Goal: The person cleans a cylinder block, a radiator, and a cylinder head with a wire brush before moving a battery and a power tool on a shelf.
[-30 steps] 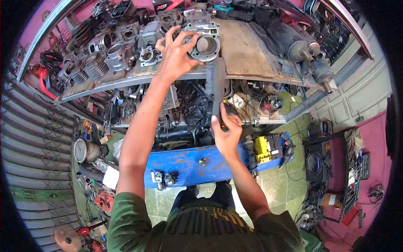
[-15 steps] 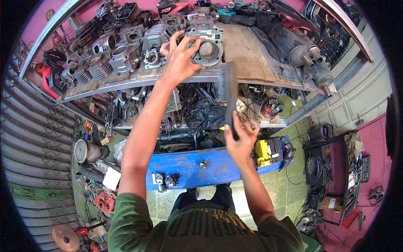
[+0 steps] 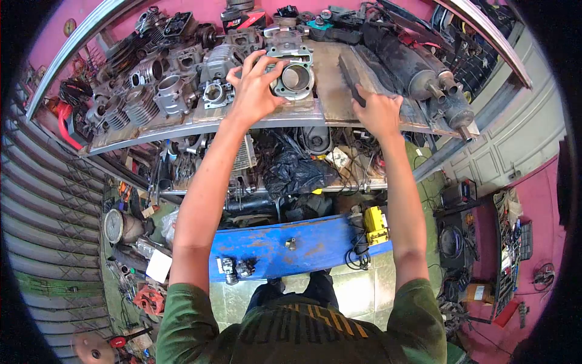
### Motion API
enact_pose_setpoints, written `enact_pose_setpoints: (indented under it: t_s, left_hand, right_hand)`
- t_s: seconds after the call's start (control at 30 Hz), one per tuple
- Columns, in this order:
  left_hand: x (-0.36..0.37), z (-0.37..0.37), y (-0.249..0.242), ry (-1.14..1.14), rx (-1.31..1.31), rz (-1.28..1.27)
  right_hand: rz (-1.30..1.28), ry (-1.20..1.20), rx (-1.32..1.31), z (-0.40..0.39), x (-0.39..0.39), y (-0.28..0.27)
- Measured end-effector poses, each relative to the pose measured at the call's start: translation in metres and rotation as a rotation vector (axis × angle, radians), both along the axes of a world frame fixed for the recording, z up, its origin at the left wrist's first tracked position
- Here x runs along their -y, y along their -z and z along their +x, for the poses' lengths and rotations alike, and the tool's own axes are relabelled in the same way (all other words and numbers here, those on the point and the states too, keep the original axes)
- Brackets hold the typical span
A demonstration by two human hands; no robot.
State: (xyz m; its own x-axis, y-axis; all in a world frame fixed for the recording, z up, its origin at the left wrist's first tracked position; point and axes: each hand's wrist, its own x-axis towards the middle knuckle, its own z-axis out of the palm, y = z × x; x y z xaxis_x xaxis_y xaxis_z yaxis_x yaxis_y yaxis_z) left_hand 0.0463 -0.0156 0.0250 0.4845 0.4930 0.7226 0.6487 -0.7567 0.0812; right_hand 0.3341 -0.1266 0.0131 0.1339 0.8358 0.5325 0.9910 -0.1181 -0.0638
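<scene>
My left hand [image 3: 253, 91] grips the cylinder [image 3: 295, 79] at upper centre; my right hand [image 3: 377, 112] clasps the brush [image 3: 350, 76] on the shelf [image 3: 339, 106] — brushing not begun.

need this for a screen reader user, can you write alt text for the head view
Seen from above, a person's left hand grips a metal engine cylinder on a cluttered workshop shelf, while the right hand holds a dark brush flat on the shelf beside it. Engine parts crowd the shelf; a blue bench stands below.
</scene>
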Motion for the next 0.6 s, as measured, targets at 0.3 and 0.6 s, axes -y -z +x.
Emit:
enact_pose_setpoints:
  t_s: [0.3, 0.6]
  left_hand:
    - [-0.029, 0.000, -0.014, 0.012, -0.070, -0.133]
    - [-0.074, -0.001, -0.021, 0.031, -0.198, -0.400]
  right_hand:
    - [0.271, -0.238, 0.154, -0.044, -0.008, -0.032]
    - [0.285, -0.322, 0.112, -0.096, -0.077, 0.005]
